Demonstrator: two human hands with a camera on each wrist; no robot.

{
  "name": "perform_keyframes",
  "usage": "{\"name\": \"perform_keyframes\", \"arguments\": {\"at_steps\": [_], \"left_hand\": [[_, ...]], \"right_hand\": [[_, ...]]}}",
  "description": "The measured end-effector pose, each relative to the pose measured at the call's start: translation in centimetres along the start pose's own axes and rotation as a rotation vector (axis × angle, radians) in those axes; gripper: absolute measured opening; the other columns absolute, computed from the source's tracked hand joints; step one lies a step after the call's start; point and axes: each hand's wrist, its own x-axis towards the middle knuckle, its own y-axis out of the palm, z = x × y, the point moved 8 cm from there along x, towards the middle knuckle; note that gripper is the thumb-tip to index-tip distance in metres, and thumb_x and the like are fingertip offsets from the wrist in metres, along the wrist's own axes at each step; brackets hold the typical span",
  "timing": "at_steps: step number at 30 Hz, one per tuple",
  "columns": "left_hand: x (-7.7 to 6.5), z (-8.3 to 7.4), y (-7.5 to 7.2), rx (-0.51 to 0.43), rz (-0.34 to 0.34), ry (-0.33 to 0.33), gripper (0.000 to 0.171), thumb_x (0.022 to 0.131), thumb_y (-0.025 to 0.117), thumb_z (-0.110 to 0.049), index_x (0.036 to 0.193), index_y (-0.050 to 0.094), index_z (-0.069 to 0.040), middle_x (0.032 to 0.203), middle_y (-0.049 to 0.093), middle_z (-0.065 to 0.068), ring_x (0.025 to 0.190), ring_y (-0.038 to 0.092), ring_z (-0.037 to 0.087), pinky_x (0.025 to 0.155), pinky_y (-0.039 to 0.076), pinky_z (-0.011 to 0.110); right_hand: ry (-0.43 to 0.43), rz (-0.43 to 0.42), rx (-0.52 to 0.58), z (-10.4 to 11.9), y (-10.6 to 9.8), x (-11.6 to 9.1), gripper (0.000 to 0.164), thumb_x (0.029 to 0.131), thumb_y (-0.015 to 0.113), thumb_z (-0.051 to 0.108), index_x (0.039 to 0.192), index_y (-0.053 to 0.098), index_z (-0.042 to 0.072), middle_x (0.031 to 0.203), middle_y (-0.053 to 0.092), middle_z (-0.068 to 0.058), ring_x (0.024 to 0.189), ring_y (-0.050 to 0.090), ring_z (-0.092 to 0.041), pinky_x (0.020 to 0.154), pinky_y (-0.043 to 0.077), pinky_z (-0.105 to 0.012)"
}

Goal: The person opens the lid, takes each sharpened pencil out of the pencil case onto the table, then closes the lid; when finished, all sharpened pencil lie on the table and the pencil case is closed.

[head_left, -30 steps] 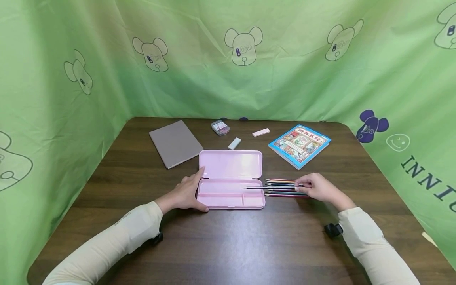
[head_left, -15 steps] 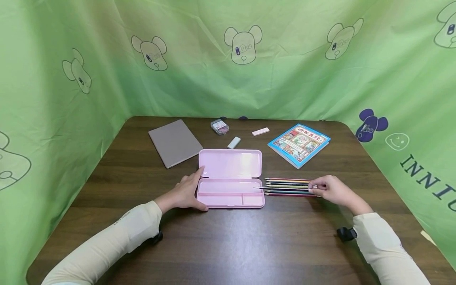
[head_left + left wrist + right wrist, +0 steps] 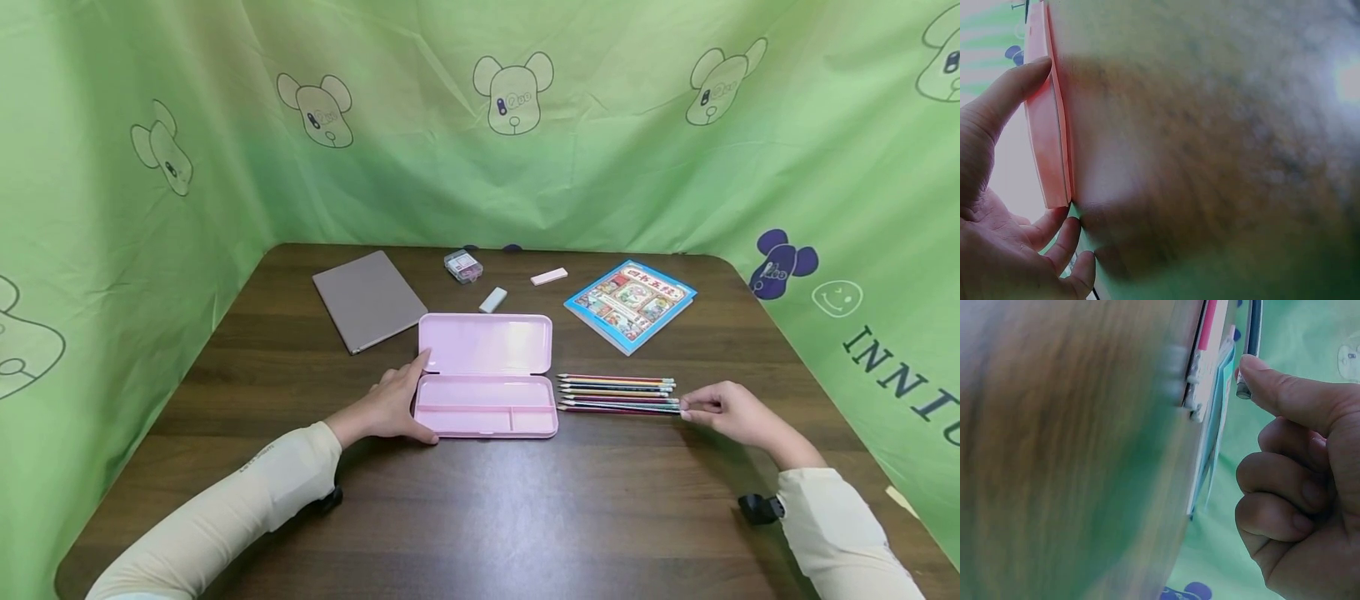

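Note:
A pink pencil case (image 3: 463, 421) lies with its lid up in the middle of the table. My left hand (image 3: 384, 407) spans the case's left end, thumb at the front edge and fingers along the side and back; the left wrist view shows the thumb (image 3: 1038, 69) against its wall. To the right of the case, several pencils (image 3: 611, 381) lie side by side, points toward it. My right hand (image 3: 735, 412) pinches one dark pencil (image 3: 1252, 328) by its rear end between thumb and index finger. The other fingers are curled into the palm.
Behind the case are a white eraser (image 3: 492, 300), a small clear box (image 3: 463, 267) and a pink eraser-like block (image 3: 549, 277). A grey notebook (image 3: 370, 300) lies back left, a blue-bordered book (image 3: 630, 304) back right. Green curtains (image 3: 420, 183) surround the table.
My right hand has drawn the pencil rightward and slightly toward me, off the case's edge and alongside the other pencils. The left hand stays on the case.

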Motion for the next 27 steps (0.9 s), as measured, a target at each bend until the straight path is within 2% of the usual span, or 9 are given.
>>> {"name": "perform_keyframes", "arguments": {"at_steps": [8,12,17,27], "left_hand": [[0.0,0.1,0.0,-0.002,0.004,-0.007,0.128,0.058,0.084,-0.048,0.149,0.003,-0.01,0.149,0.026,0.017,0.122,0.034,0.037,0.095,0.031,0.059],[0.0,0.2,0.2,-0.001,0.008,-0.007,0.128,0.058,0.084,-0.047,0.149,0.003,-0.01,0.15,0.026,0.017,0.123,0.034,0.037,0.095,0.031,0.059],[-0.1,0.2,0.3,-0.008,0.008,-0.011,0.128,0.057,0.084,-0.048,0.149,0.003,-0.011,0.149,0.028,0.017,0.122,0.035,0.037,0.095,0.032,0.059],[0.0,0.0,0.0,0.015,-0.004,-0.007,0.129,0.057,0.084,-0.048,0.149,0.002,-0.01,0.148,0.029,0.018,0.124,0.035,0.038,0.094,0.032,0.06]], "right_hand": [[-0.043,0.012,0.003,0.2,0.3,0.0,0.004,0.081,0.068,0.008,0.079,0.067,0.005,0.055,0.029,0.015,0.05,0.025,0.003,0.048,0.027,-0.021],[-0.023,0.057,0.009,0.2,0.8,0.2,0.005,0.081,0.068,0.01,0.08,0.067,0.005,0.056,0.035,0.013,0.052,0.028,0.003,0.049,0.028,-0.022],[0.013,0.079,-0.003,-0.1,1.2,0.5,0.005,0.081,0.069,0.013,0.081,0.067,0.008,0.057,0.035,0.011,0.053,0.03,0.001,0.051,0.029,-0.022],[0.072,0.03,-0.005,-0.2,0.6,1.1,0.015,0.077,0.073,0.014,0.088,0.07,0.005,0.055,0.029,0.009,0.05,0.027,-0.001,0.05,0.028,-0.022]]}}
